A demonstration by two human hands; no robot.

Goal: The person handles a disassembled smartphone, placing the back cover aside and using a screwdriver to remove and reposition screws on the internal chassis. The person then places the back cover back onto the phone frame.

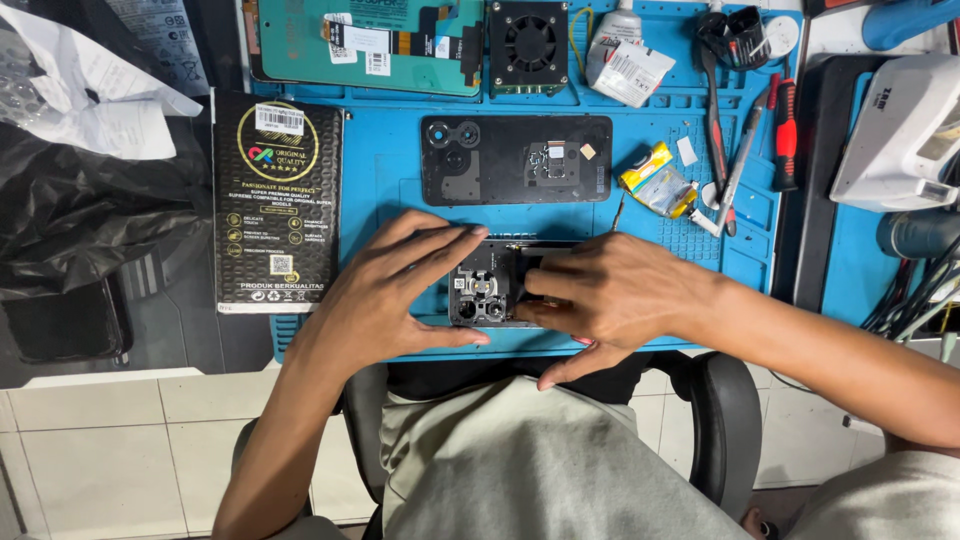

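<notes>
Both hands rest on an opened phone [488, 285] at the near edge of a blue work mat [385, 180]: the left hand [385, 290] has its fingers spread and lies flat against the phone's left side, while the right hand [610, 295] covers the phone's right half with fingers curled over it. Well left of the left hand, crumpled black plastic [70, 210] and white paper [95, 105] lie on a dark tabletop, and a black printed package [278, 200] sits just left of the hand, partly on the mat. Beyond the hands lies a dark back cover [515, 160], and farther off a green-backed panel [365, 40] and a small fan unit [528, 45], both cut off by the top edge. Right of the right hand are tweezers [715, 120], a red-handled screwdriver [786, 130] and a white device [900, 135]. White floor tiles [110, 450] show below. The phone's right half is hidden under the right hand, so its grip there is unclear.
</notes>
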